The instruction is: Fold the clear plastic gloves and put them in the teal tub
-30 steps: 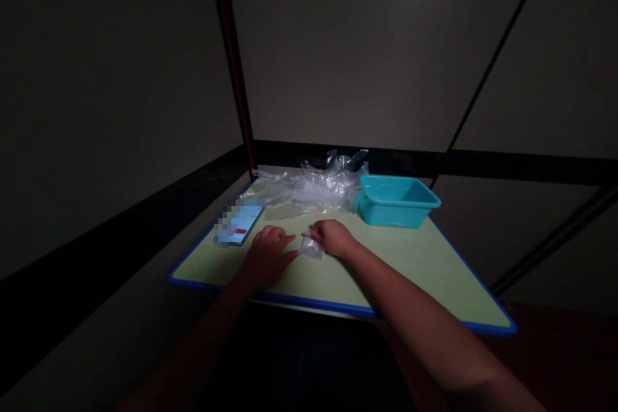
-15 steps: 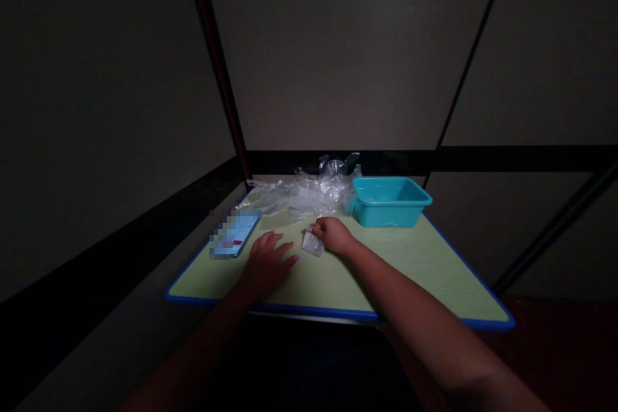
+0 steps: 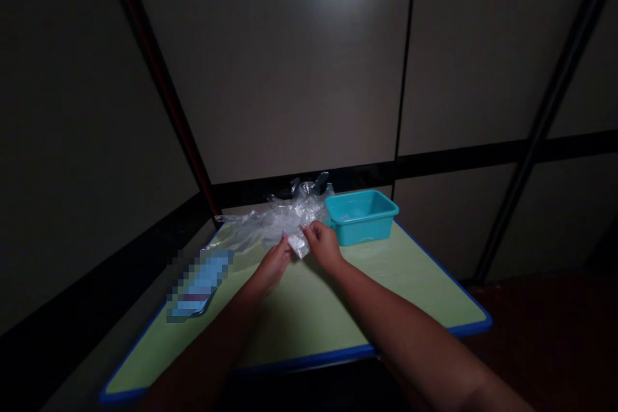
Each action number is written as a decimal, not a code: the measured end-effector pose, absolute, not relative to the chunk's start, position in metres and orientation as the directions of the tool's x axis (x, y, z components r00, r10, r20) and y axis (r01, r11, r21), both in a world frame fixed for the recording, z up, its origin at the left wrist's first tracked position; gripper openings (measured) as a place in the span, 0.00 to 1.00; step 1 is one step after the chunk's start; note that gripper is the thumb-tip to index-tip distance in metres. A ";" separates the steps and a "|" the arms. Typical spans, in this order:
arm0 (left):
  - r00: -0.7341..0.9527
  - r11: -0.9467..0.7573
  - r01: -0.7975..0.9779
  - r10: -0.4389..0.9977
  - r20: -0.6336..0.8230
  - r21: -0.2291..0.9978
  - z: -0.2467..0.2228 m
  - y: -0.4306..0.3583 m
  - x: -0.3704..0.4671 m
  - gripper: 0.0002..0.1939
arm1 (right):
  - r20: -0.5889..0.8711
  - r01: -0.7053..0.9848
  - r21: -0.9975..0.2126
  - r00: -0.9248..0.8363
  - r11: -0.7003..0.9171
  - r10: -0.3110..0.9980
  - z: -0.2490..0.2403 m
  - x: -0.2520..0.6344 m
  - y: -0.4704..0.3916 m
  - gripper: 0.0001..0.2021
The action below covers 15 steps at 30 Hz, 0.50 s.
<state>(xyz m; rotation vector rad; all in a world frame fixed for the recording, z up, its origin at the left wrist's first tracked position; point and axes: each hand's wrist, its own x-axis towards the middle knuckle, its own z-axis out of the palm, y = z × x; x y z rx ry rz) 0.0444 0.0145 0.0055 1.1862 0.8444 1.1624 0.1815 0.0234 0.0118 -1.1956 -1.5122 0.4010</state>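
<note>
A small clear plastic packet (image 3: 299, 244) is held up between my two hands, over the middle of the table. My left hand (image 3: 274, 265) pinches its left edge between thumb and fingers. On the other side, my right hand (image 3: 323, 243) grips the packet's upper right corner with closed fingers. Just behind both hands lies a heap of crumpled clear plastic bags (image 3: 275, 220). What the packet contains, if anything, is too small to tell.
A turquoise basket (image 3: 367, 230) stands at the back right, beside the plastic heap. A phone (image 3: 201, 284), partly pixelated, lies at the left edge of the green table (image 3: 410, 296), which has a blue rim. Panelled walls rise behind and at the left.
My left hand has left the tabletop and closed on the packet, which my right hand was holding alone. The packet is now raised and turned. The whole view has turned to the right.
</note>
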 end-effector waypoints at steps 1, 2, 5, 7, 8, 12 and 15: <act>0.251 0.025 -0.342 0.966 0.066 0.939 0.003 0.015 0.049 0.17 | 0.533 0.471 -0.776 0.133 0.420 0.836 0.012 0.181 0.023 0.16; 0.265 0.060 -0.418 0.962 0.058 0.907 0.000 0.015 0.051 0.15 | 0.529 0.485 -0.773 0.136 0.410 0.837 0.011 0.181 0.023 0.16; 0.291 0.115 -0.480 0.956 0.035 0.870 -0.005 0.011 0.051 0.09 | 0.518 0.516 -0.760 0.110 0.396 0.849 0.009 0.179 0.021 0.16; 0.284 0.133 -0.483 0.959 0.011 0.866 -0.005 0.008 0.047 0.07 | 0.503 0.517 -0.759 0.079 0.396 0.861 0.007 0.177 0.020 0.16; 0.274 0.143 -0.486 0.962 -0.005 0.862 -0.005 0.007 0.045 0.07 | 0.497 0.511 -0.761 0.064 0.400 0.865 0.006 0.177 0.020 0.15; 0.208 0.168 -0.512 0.976 -0.068 0.842 -0.001 0.007 0.038 0.08 | 0.490 0.408 -0.803 0.039 0.434 0.871 0.000 0.180 0.026 0.14; 0.169 0.174 -0.519 0.981 -0.099 0.837 0.001 0.011 0.031 0.07 | 0.432 0.266 -0.876 0.055 0.403 0.900 -0.003 0.185 0.035 0.14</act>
